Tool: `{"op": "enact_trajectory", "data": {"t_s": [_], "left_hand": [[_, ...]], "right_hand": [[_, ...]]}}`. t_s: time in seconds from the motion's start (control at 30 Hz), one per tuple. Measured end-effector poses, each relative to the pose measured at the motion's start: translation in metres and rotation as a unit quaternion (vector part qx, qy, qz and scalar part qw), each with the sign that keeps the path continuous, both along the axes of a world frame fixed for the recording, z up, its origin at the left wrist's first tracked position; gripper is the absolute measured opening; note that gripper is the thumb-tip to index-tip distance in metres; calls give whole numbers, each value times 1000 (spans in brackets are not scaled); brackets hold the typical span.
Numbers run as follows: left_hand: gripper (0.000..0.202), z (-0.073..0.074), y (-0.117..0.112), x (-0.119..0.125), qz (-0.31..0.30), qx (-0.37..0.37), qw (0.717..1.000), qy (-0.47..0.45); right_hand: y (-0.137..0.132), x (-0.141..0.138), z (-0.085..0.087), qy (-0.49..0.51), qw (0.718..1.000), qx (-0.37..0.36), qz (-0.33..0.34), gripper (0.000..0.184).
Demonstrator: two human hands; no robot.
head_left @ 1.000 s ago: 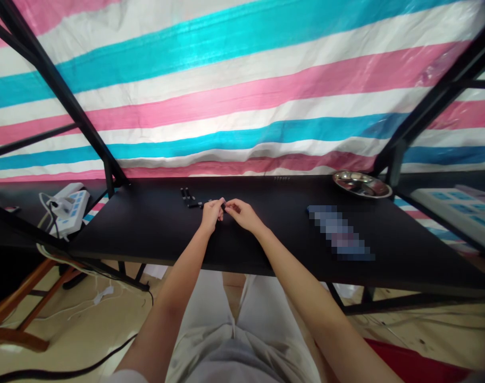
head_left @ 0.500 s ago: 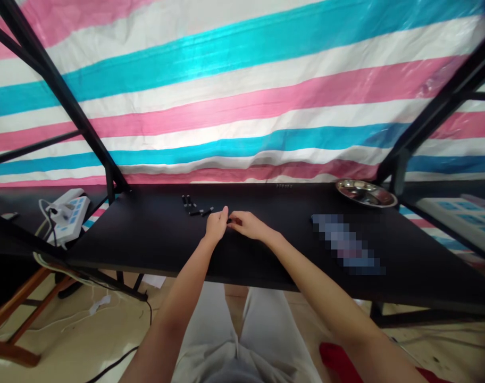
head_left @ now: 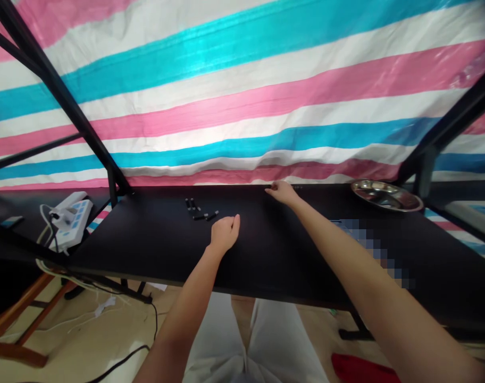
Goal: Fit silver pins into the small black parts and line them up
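Observation:
My left hand [head_left: 225,233] is closed above the middle of the black table [head_left: 155,239], thumb on top; whatever its curled fingers hold is hidden. Farther forward, my right hand [head_left: 283,192] reaches to the table's back edge, fingertips pinched on a small dark piece [head_left: 272,186] too small to identify. Right beside that hand is a row of tiny light pieces [head_left: 298,186], partly covered by it. Several small black tubes with pale ends [head_left: 200,216] lie loosely to the left of and beyond my left hand.
A round shiny metal plate [head_left: 386,196] sits at the back right. Nearer is a blurred-out flat object [head_left: 370,244], partly behind my right forearm. On the left stands a white power strip [head_left: 73,221] with plugs. Black frame posts [head_left: 78,122] and a striped sheet [head_left: 242,106] bound the table.
My hands were together over the table's middle. The right one has moved forward and right to the back edge, while the left stays near the middle, closed. The view has shifted slightly.

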State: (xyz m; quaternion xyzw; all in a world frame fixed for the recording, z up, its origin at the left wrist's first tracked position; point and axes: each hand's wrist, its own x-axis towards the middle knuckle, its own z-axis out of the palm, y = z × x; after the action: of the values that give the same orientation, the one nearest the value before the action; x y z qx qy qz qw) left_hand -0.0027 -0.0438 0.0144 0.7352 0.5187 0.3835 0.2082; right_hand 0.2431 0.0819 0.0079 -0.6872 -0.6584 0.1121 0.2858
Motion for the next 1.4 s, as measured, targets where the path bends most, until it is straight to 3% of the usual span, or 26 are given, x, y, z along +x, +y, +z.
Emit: {"op": "enact_trajectory", "data": {"t_s": [0.4,0.53,0.83,1.17,1.27,1.4], "left_hand": [[44,2,0,0,-13,-2,1000,12],[45,3,0,0,-10,6,999,48],[45,1,1,-1,-11,3,1000,-1],[46,1,1,0,-9,-6,1000,7],[41,1,4,-4,29,18,995,92],[15,3,12,-16,169,53,969,171]], "right_hand": [[16,-3,-19,-45,998,-35,-11,15],[17,-4,-19,-55,998,-38,-8,15],[20,5,-12,-14,994,-110,-1,8],[16,6,-18,20,995,-95,-32,10],[14,5,-16,11,994,-104,-28,14],[5,9,-6,6,990,-135,-31,27]]}}
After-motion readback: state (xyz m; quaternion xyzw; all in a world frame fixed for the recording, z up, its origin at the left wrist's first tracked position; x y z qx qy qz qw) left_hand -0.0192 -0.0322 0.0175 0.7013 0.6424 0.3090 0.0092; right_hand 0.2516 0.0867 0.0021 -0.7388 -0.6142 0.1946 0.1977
